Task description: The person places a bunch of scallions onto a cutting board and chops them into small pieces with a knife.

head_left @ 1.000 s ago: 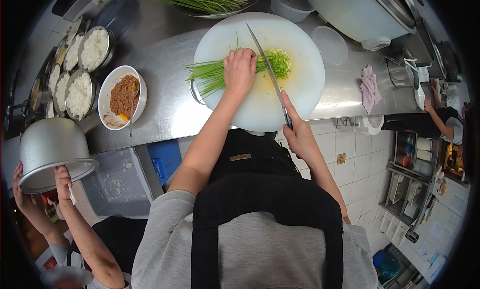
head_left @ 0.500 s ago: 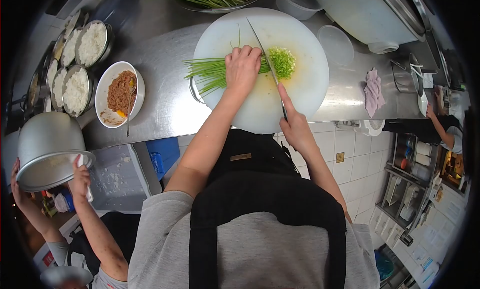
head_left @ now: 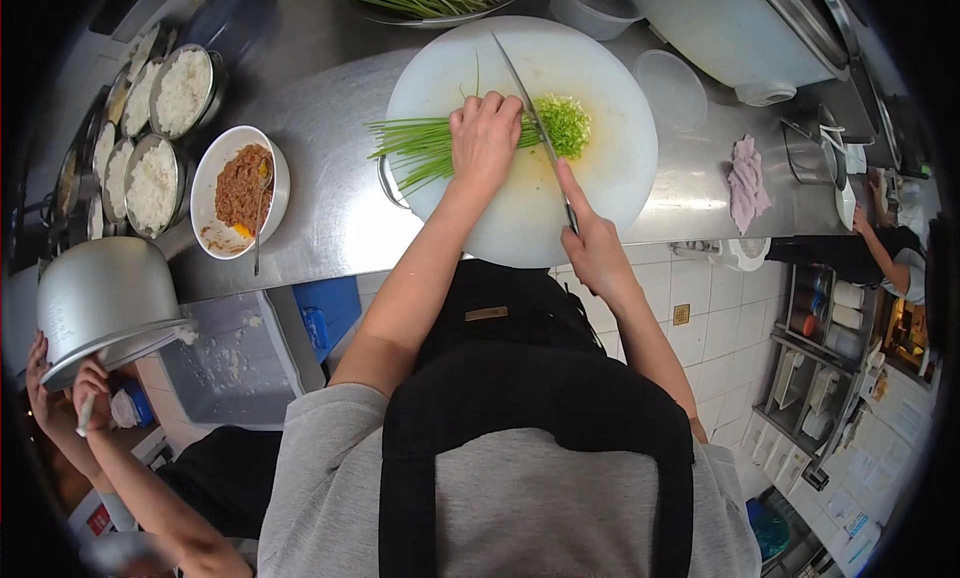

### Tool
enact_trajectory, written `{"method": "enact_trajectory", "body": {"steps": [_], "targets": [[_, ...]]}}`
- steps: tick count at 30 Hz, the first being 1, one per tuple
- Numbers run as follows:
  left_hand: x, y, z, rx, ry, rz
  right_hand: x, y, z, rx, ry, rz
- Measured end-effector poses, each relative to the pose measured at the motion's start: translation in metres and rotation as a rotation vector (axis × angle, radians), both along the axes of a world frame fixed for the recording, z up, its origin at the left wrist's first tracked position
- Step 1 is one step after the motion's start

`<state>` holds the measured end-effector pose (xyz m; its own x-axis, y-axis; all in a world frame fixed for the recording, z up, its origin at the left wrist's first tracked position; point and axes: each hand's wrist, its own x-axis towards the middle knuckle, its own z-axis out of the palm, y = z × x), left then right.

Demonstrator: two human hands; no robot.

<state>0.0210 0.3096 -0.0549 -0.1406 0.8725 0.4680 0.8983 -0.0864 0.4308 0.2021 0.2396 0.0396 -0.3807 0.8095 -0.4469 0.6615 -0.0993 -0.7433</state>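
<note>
My left hand (head_left: 484, 143) presses a bunch of long green chives (head_left: 410, 143) flat against a round white cutting board (head_left: 600, 68), fingers curled over the stems. In my right hand (head_left: 595, 253) is a kitchen knife (head_left: 520, 86), index finger stretched along the blade's back. The blade lies across the end of the bunch, close beside my left fingertips, its tip pointing to the far side of the board. Against the blade's right side sits a heap of finely chopped green and pale pieces (head_left: 565, 128). One loose stem (head_left: 477, 73) lies above my left hand.
A white bowl of brown minced food (head_left: 240, 188) with a spoon and several bowls of rice (head_left: 155, 183) stand left. At lower left a co-worker's hands (head_left: 90, 388) tilt a large metal pot (head_left: 105, 293) by a grey bin (head_left: 235, 368). A pink cloth (head_left: 747, 183) lies right.
The co-worker's pot has tipped further, its rim turning away and downward, and the co-worker's hands have shifted lower. My hands and the knife have barely moved.
</note>
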Motion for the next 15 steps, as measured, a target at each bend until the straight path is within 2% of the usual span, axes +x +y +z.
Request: {"method": "enact_trajectory", "body": {"steps": [2, 3, 5, 11, 15], "targets": [[0.000, -0.002, 0.000, 0.000, -0.003, 0.000, 0.010, -0.013, -0.009, 0.282, 0.101, 0.056], [0.000, -0.003, 0.000, -0.005, -0.005, 0.002, 0.011, -0.019, -0.014, 0.277, 0.099, 0.058], [0.000, -0.001, -0.001, 0.006, 0.000, 0.016, 0.013, -0.027, -0.021, 0.483, 0.143, 0.097], [0.001, -0.002, 0.001, -0.003, -0.008, 0.008, -0.001, -0.002, -0.024, 0.238, 0.019, 0.056], [0.000, -0.003, 0.001, -0.025, 0.001, 0.012, 0.006, -0.016, -0.014, 0.269, 0.070, 0.060]]}}
